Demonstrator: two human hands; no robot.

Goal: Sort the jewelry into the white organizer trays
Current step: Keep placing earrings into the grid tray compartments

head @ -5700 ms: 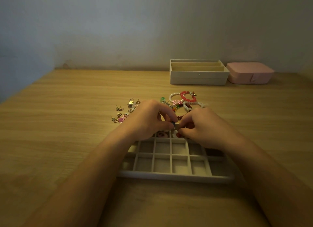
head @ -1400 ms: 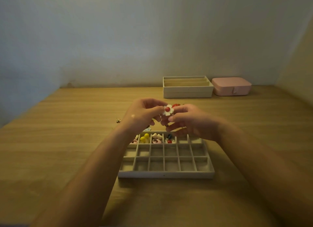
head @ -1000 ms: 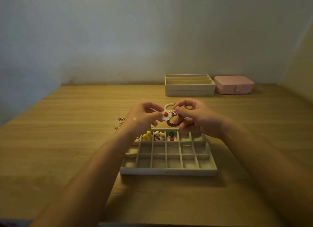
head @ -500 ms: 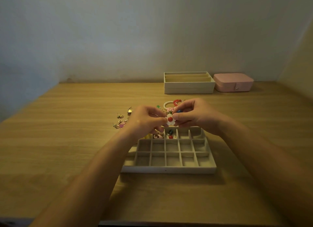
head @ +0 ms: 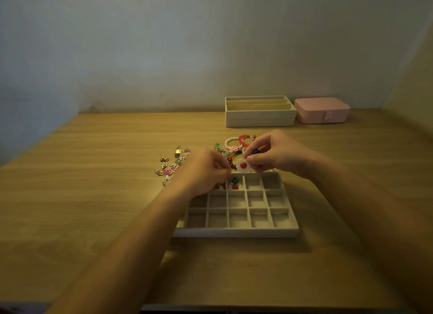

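White scalloped flower charm (head: 243, 166), red centre, perhaps plastic, in right hand (head: 278, 154).

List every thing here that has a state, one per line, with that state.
White flower-shaped charm with red centre: pinched by right hand, above the tray's far edge.
Left hand: fingers curled over the tray's far row; contents unclear.
White grid organizer tray: open-topped, near two rows empty.
White slotted tray: open-topped.
Pink rounded jewelry box: closed.
Loose earrings: unsorted on wooden table.
Beaded bracelets: unsorted on table.
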